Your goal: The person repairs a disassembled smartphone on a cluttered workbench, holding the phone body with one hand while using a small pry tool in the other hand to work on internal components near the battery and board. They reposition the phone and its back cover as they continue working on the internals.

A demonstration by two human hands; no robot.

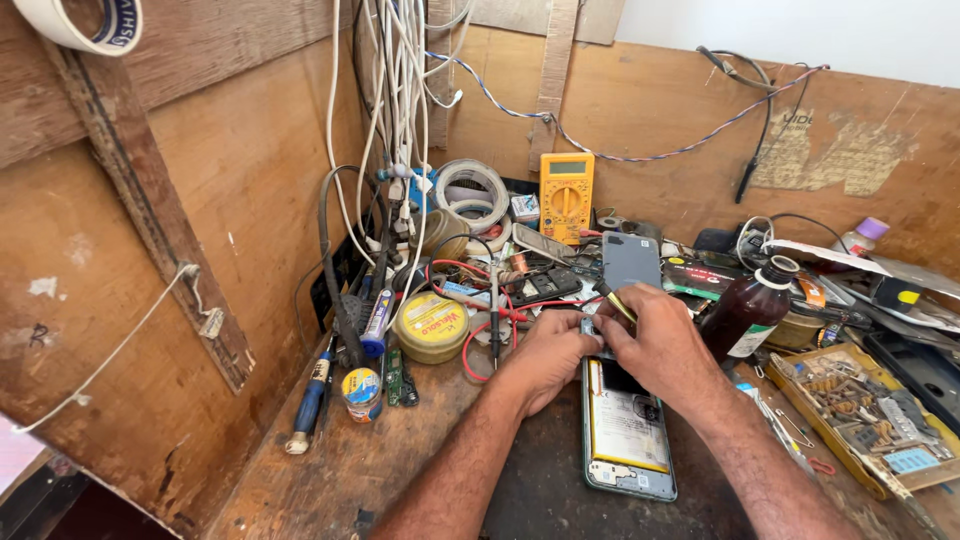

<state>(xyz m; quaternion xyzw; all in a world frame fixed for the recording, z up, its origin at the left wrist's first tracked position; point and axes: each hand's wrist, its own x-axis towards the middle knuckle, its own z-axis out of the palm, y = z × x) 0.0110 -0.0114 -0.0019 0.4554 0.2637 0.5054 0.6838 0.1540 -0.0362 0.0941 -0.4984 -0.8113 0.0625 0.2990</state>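
Note:
An opened phone [628,432] lies face down on the wooden bench, its back cover off and its battery showing. My left hand [548,358] rests on the phone's upper left edge, fingers curled against it. My right hand [658,345] is over the phone's top end and grips a thin yellow-and-black tool [615,300], whose tip points down between the two hands. The top of the phone is hidden under my hands.
A grey phone back cover [631,260] leans behind my hands. A yellow multimeter [566,196], tape rolls [472,192], a round yellow tin [431,325], a brown bottle [745,312], a tray of small parts [862,412] and hanging cables crowd the bench.

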